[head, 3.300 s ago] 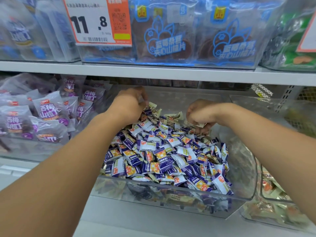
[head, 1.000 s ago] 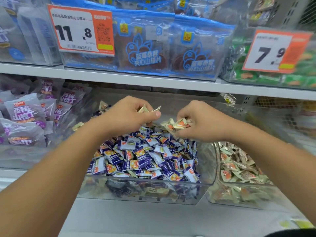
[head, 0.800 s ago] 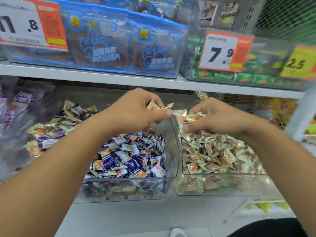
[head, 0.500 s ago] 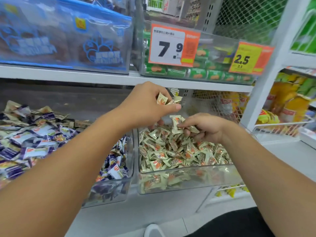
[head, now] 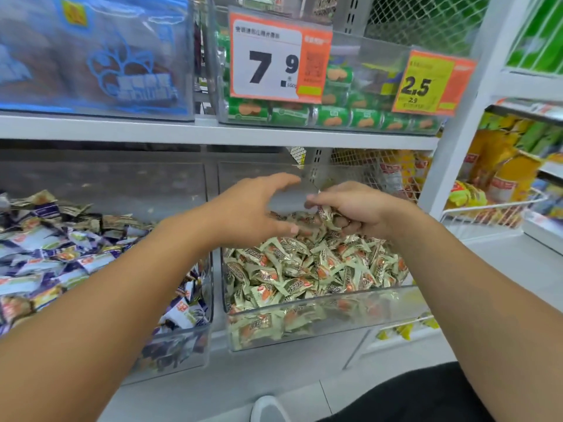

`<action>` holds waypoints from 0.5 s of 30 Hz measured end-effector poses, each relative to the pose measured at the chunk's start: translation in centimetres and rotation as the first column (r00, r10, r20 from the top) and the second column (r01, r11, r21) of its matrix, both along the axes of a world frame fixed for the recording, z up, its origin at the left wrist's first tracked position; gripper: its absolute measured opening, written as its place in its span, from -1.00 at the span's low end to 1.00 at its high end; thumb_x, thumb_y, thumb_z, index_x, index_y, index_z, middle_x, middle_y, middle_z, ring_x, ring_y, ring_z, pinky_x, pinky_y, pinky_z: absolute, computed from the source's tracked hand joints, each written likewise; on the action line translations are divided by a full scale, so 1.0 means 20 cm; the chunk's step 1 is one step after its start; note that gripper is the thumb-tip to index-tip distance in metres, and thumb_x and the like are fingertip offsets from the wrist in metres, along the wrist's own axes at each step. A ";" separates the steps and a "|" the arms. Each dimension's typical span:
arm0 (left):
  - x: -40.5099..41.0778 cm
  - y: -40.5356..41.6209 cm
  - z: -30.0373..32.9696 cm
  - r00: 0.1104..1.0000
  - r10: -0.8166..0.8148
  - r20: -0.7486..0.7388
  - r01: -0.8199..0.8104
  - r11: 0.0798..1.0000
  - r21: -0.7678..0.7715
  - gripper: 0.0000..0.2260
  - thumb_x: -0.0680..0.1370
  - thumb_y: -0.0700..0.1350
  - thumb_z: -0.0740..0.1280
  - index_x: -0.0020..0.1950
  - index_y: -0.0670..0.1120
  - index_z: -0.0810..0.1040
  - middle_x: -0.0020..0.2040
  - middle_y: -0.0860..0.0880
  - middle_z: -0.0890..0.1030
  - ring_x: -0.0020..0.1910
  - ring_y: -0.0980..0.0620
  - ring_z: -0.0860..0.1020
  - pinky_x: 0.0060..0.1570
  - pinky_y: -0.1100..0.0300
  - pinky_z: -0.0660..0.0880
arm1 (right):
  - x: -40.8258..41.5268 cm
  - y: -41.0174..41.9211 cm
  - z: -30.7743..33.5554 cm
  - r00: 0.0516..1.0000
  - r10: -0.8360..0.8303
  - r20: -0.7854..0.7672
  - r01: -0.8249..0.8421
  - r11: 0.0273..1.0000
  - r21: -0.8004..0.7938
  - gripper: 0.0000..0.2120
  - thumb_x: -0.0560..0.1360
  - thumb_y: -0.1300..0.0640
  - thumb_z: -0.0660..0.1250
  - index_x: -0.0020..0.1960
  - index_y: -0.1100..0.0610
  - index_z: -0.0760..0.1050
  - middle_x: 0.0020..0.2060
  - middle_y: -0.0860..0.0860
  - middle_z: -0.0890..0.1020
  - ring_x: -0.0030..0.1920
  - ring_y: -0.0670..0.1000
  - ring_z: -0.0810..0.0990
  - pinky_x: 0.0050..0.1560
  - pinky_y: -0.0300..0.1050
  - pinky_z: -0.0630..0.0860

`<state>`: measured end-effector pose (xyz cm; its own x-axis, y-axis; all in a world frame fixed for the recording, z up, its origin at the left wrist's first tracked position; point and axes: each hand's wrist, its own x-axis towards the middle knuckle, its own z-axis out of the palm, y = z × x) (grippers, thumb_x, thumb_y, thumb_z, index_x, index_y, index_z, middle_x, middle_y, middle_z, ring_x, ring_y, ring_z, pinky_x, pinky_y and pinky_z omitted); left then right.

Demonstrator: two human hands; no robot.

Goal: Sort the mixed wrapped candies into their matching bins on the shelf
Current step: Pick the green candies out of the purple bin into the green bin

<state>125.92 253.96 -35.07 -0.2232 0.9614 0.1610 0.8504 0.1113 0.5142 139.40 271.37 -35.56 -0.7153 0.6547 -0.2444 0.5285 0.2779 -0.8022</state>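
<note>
Both hands over the right-hand clear bin [head: 380,303] at the shelf's front edge, heaped with pale green candies [head: 304,269]. Left hand [head: 253,211] hovers with fingers spread, holding nothing. Right hand [head: 356,208] has its fingers curled round a few green-wrapped candies [head: 326,215], just above the heap. Next door on the left, the purple candies [head: 61,257] fill their own bin [head: 195,345].

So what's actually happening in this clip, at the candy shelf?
A person is sorting wrapped candies between two clear bins. Both hands are over the right bin, which holds pale green candies. The left hand is spread open and holds nothing. The right hand is curled round a few pale green ones. The left bin holds mostly purple-and-white candies, with tan ones at the back.
</note>
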 end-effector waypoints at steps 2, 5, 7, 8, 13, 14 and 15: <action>-0.01 -0.02 0.00 0.999 0.012 -0.051 -0.007 0.996 0.089 -0.48 0.52 0.05 0.43 0.45 0.10 0.39 0.38 0.09 0.49 0.34 0.12 0.44 0.26 0.27 0.31 | -0.02 -0.02 0.00 0.999 0.020 -0.027 -0.016 0.986 0.163 -0.75 0.54 -0.13 0.36 0.08 0.01 0.60 -0.28 0.01 0.53 -0.37 0.00 0.37 -0.44 -0.19 0.23; -0.05 -0.05 0.01 0.995 0.049 -0.085 -0.032 0.981 0.193 -0.71 0.54 0.02 0.41 0.26 0.09 0.55 0.17 0.12 0.61 0.16 0.16 0.53 0.19 0.27 0.40 | -0.06 -0.08 0.01 0.991 0.134 0.002 -0.129 0.945 0.302 -0.68 0.63 -0.06 0.21 0.29 0.04 0.55 0.06 0.00 0.63 -0.06 0.04 0.56 -0.17 -0.14 0.44; -0.09 -0.09 0.01 0.994 0.078 -0.081 -0.057 0.971 0.231 -0.78 0.54 -0.01 0.40 0.18 0.08 0.59 0.07 0.15 0.63 0.08 0.21 0.55 0.03 0.43 0.37 | -0.08 -0.12 0.01 0.965 0.198 0.171 -0.254 0.866 0.431 -0.59 0.69 -0.03 0.06 0.42 0.10 0.46 0.37 0.05 0.50 0.28 0.07 0.50 0.22 -0.07 0.42; -0.11 -0.12 0.01 0.993 0.095 -0.074 -0.074 0.964 0.254 -0.81 0.54 -0.03 0.40 0.16 0.07 0.61 0.05 0.16 0.63 0.06 0.23 0.55 -0.02 0.50 0.33 | -0.08 -0.14 0.01 0.958 0.200 0.207 -0.277 0.834 0.478 -0.56 0.69 -0.05 0.02 0.41 0.13 0.47 0.42 0.06 0.46 0.36 0.08 0.46 0.30 -0.06 0.37; -0.25 -0.33 0.03 0.978 0.204 -0.043 -0.182 0.936 0.300 -0.90 0.55 -0.11 0.41 0.04 0.03 0.64 -0.06 0.17 0.65 -0.04 0.27 0.58 -0.09 0.61 0.35 | -0.16 -0.33 0.11 0.946 0.310 0.097 -0.281 0.630 0.724 -0.73 0.60 0.09 0.24 0.05 0.22 0.65 -0.01 0.10 0.70 0.01 0.09 0.65 0.09 0.02 0.57; -0.30 -0.38 0.03 0.965 0.253 -0.064 -0.227 0.935 0.274 -0.90 0.55 -0.11 0.40 0.04 0.00 0.65 -0.07 0.14 0.65 -0.06 0.23 0.58 -0.11 0.61 0.35 | -0.19 -0.41 0.12 0.923 0.379 0.061 -0.288 0.579 0.763 -0.80 0.58 0.13 0.27 0.03 0.14 0.67 -0.07 0.00 0.71 -0.06 -0.04 0.65 0.03 -0.07 0.58; -0.36 -0.45 0.04 0.943 0.322 -0.083 -0.294 0.924 0.245 -0.89 0.55 -0.10 0.39 0.05 -0.02 0.66 -0.06 0.11 0.66 -0.07 0.19 0.59 -0.11 0.60 0.35 | -0.22 -0.51 0.14 0.890 0.456 0.018 -0.290 0.533 0.795 -0.83 0.57 0.15 0.30 0.02 0.08 0.67 -0.12 -0.08 0.69 -0.11 -0.15 0.62 -0.04 -0.20 0.56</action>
<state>118.66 244.96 -34.24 -0.4684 0.7831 0.4091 0.8492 0.2712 0.4532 134.92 261.21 -32.83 -0.9122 0.1970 0.3592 0.1066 0.9607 -0.2562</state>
